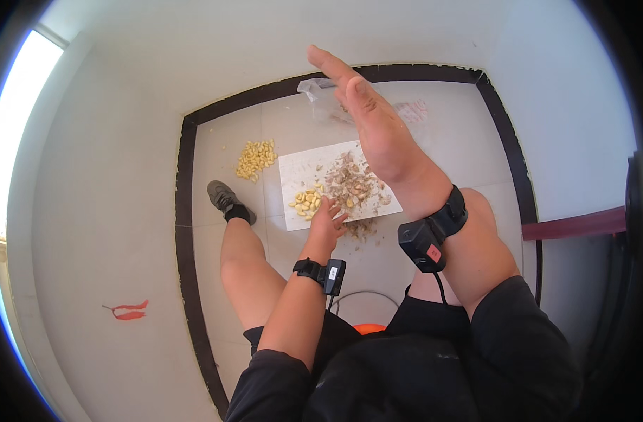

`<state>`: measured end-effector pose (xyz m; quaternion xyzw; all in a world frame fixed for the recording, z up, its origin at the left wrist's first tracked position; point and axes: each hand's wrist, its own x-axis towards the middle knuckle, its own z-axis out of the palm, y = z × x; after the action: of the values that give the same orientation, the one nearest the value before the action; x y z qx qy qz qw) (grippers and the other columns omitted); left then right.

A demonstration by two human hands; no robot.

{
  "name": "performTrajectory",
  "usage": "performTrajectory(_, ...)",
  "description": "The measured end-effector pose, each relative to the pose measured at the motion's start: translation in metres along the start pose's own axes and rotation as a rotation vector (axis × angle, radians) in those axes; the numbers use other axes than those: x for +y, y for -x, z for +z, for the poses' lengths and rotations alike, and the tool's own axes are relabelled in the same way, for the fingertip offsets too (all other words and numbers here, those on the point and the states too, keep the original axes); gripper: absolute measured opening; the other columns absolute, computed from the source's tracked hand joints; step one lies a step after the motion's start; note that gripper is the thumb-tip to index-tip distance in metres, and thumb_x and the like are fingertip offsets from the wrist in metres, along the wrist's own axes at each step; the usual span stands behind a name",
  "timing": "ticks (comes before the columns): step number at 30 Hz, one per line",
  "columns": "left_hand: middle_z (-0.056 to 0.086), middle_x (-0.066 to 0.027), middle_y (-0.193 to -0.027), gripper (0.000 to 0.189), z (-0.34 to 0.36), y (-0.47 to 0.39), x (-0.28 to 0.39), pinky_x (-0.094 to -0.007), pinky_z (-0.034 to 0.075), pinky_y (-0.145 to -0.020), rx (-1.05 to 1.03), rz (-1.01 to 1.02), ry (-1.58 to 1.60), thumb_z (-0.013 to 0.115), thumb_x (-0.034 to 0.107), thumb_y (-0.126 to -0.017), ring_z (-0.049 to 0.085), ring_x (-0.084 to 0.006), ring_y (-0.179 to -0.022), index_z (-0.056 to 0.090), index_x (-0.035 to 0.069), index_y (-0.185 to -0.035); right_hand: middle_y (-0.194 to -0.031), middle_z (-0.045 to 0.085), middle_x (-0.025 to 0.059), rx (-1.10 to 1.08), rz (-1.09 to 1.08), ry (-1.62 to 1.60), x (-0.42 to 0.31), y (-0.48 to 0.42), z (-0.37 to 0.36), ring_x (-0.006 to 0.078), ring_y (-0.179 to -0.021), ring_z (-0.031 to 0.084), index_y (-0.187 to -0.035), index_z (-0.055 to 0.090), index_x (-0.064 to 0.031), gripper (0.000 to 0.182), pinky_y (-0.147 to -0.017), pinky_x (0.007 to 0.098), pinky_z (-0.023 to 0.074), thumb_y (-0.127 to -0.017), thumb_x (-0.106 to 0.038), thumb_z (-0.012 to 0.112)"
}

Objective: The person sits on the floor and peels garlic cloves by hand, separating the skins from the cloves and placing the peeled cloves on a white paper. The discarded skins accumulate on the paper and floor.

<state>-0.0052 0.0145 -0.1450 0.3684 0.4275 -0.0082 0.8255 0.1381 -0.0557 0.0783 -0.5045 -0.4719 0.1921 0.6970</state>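
Before me on the tiled floor lies a white board (300,174). Peeled garlic cloves (306,203) are grouped at its left, and a heap of garlic skins (350,182) with some cloves among them covers the middle and right. My left hand (329,224) is low over the board's near edge, beside the peeled cloves, fingers apart, with nothing seen in it. Raised high above the board's right side, my right hand (369,111) is empty, its fingers stretched out. It partly hides a clear plastic bag (321,103) behind the board. Both wrists wear strapped black devices.
A larger pile of peeled garlic cloves (256,159) rests on the floor left of the board. More skins (361,230) are scattered at its near edge. My shoe (229,200) is at the left. Walls with a dark skirting (186,211) enclose the corner.
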Motion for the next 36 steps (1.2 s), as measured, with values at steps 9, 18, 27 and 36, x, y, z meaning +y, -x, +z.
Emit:
performTrajectory(9, 0.064, -0.0127, -0.114, 0.037, -0.023, 0.039, 0.142, -0.0450, 0.049, -0.098, -0.241, 0.584, 0.263, 0.042, 0.035, -0.105, 0.062, -0.0267, -0.109, 0.056, 0.004, -0.120, -0.131, 0.062, 0.0171, -0.703, 1.023, 1.201, 0.111, 0.115, -0.004, 0.0328, -0.123, 0.058, -0.129, 0.064, -0.0106, 0.045, -0.099, 0.0471, 0.0479, -0.090, -0.029, 0.055)
performTrajectory(18, 0.068, -0.0080, -0.092, 0.030, -0.033, -0.051, -0.007, -0.0367, 0.052, -0.073, 0.245, 0.293, -0.849, 0.062, 0.030, -0.091, 0.066, -0.0200, -0.082, 0.064, 0.006, -0.109, -0.091, 0.069, 0.0099, 0.538, 0.531, -0.084, -0.029, 0.065, -0.058, 0.0177, -0.088, 0.065, -0.103, 0.065, -0.0022, 0.022, -0.087, 0.0324, 0.0493, -0.093, -0.017, 0.052)
performTrajectory(27, 0.066, -0.0251, -0.106, 0.032, 0.020, -0.079, -0.058, -0.0485, 0.052, -0.084, 0.376, 0.351, -1.408, 0.067, 0.022, -0.083, 0.065, -0.0411, -0.100, 0.062, -0.003, -0.103, -0.088, 0.068, 0.0075, 0.408, 0.644, -0.233, -0.007, 0.073, -0.074, 0.0156, -0.084, 0.063, -0.100, 0.064, -0.0028, 0.018, -0.085, 0.0303, 0.0493, -0.094, -0.014, 0.051)
performTrajectory(36, 0.063, -0.0162, -0.110, 0.022, 0.059, -0.092, -0.054, -0.0466, 0.052, -0.087, 0.316, 0.561, -1.691, 0.061, 0.016, -0.086, 0.062, -0.0373, -0.104, 0.063, 0.004, -0.104, -0.086, 0.067, 0.0080, 0.413, 0.664, -0.316, -0.010, 0.071, -0.083, 0.0157, -0.083, 0.063, -0.098, 0.064, -0.0018, 0.017, -0.083, 0.0302, 0.0495, -0.094, -0.012, 0.052)
